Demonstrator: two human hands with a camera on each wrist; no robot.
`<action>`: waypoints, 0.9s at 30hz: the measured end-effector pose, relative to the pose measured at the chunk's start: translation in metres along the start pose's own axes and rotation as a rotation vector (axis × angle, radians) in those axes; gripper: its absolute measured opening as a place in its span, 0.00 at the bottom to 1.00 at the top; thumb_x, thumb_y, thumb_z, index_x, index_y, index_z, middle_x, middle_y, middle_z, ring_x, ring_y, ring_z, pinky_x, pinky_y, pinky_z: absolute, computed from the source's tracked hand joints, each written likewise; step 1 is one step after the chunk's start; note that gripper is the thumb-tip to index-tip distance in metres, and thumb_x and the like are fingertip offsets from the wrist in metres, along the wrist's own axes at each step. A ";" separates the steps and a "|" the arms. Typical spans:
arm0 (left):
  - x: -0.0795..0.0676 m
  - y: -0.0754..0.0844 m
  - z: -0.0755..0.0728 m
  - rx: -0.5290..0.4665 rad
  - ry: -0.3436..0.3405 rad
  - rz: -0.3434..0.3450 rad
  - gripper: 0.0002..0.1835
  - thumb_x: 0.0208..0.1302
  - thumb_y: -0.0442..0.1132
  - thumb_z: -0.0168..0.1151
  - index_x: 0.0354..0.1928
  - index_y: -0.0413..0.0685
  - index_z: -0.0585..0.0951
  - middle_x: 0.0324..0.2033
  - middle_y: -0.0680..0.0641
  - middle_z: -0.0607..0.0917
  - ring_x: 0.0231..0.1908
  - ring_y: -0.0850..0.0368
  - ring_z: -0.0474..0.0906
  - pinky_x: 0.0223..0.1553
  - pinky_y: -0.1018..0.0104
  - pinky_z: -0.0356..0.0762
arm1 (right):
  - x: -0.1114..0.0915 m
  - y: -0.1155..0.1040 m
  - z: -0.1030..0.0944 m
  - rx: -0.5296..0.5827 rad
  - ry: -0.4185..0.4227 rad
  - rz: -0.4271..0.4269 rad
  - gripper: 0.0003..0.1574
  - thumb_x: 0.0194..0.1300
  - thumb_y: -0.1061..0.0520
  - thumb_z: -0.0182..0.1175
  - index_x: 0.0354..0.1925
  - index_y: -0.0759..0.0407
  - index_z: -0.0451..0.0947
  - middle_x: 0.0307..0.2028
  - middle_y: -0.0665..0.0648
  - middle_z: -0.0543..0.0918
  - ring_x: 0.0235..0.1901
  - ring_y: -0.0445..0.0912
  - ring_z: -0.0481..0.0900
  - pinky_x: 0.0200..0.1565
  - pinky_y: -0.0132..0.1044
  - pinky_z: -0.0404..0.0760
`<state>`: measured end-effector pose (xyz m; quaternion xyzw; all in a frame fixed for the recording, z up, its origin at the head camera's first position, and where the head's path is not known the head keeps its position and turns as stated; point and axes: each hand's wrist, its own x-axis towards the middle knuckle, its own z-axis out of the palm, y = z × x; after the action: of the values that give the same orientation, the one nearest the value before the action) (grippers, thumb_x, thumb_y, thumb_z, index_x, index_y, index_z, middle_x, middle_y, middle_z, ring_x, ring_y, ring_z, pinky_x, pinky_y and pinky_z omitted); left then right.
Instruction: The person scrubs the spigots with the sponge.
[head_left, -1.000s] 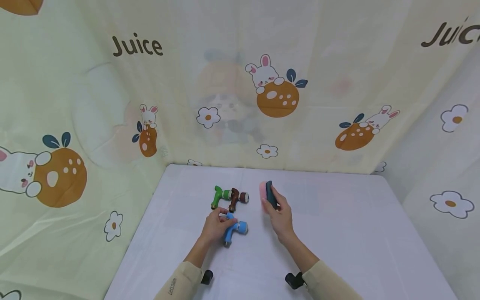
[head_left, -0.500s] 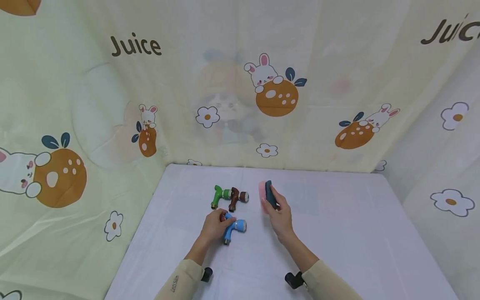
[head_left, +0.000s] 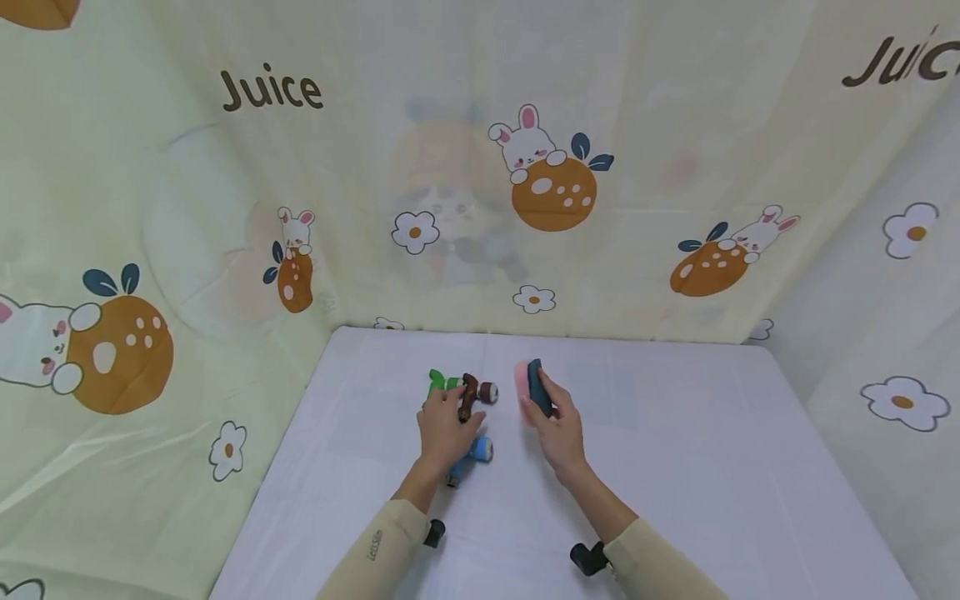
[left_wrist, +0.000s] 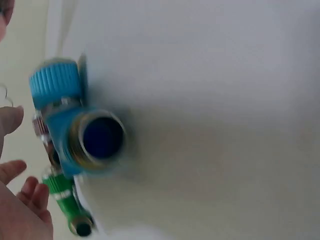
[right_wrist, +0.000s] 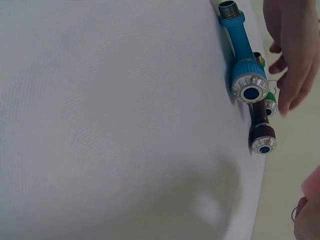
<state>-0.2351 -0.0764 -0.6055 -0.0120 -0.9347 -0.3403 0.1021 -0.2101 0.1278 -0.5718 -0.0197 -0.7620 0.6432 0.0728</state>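
Three hose spray nozzles lie on the white-covered table. My left hand (head_left: 444,433) hovers with loosely spread fingers over the blue nozzle (head_left: 482,450) and reaches toward the other two. Its fingertips overlap the green nozzle (head_left: 437,381) and sit beside the brown nozzle (head_left: 487,392) in the head view. In the left wrist view, a gap shows between thumb and fingers, and the blue nozzle (left_wrist: 57,82) is blurred. My right hand (head_left: 561,433) grips a hand-sized block with a dark teal back (head_left: 537,387) and a pink layer (head_left: 521,379), held upright right of the nozzles.
The table (head_left: 675,467) ends at a patterned curtain (head_left: 630,275) behind and on both sides. Black wrist-camera mounts (head_left: 588,560) stick out by both sleeves (head_left: 660,558).
My left hand has let go of the blue nozzle and moved forward to the green and brown ones. The blue nozzle stays on the table. My right hand keeps its hold, almost still.
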 end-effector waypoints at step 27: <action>0.025 0.032 0.032 0.286 -0.205 0.020 0.23 0.67 0.58 0.69 0.56 0.55 0.81 0.55 0.38 0.74 0.58 0.40 0.66 0.58 0.40 0.63 | -0.001 0.005 0.004 -0.018 -0.010 -0.049 0.40 0.70 0.47 0.69 0.76 0.40 0.69 0.72 0.54 0.72 0.67 0.51 0.70 0.61 0.45 0.70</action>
<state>-0.2626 -0.0327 -0.6039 -0.0414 -0.9790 -0.1996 0.0101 -0.2102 0.1245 -0.5772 0.0015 -0.7684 0.6344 0.0845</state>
